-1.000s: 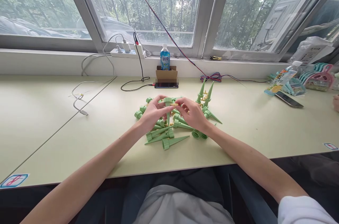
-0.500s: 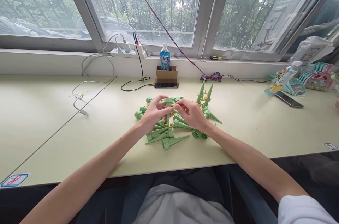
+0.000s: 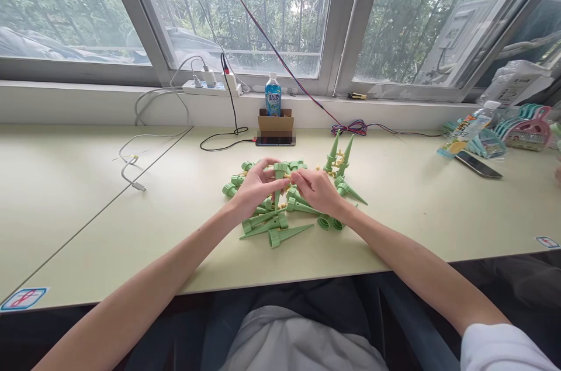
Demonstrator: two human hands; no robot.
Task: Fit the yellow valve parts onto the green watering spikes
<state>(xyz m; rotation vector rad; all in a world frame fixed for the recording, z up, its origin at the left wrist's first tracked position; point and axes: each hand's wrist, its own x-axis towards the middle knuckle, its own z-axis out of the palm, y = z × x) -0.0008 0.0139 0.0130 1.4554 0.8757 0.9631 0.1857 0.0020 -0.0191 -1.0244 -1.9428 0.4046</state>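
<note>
Green plastic is seen at the centre of the frame, where a capped spike is grasped between the thumb and fingers of the left hand, its point directed downward. A small yellow piece at the side of its cap is pinched by the fingertips of the right hand; how far it is seated cannot be told. Beneath and around both hands, similar green spikes are heaped on the pale table, and two more are stood upright just right of centre.

At upper centre, a blue bottle is marked with large white Chinese characters, too small to be read with certainty, and is placed behind a cardboard box. On the clear bottle at the right, orange lettering is only partly visible. A blue-bordered sticker with a red handwritten mark is fixed at the lower left corner; another sticker, similarly coloured, is fixed at the right edge, its mark illegible.
</note>
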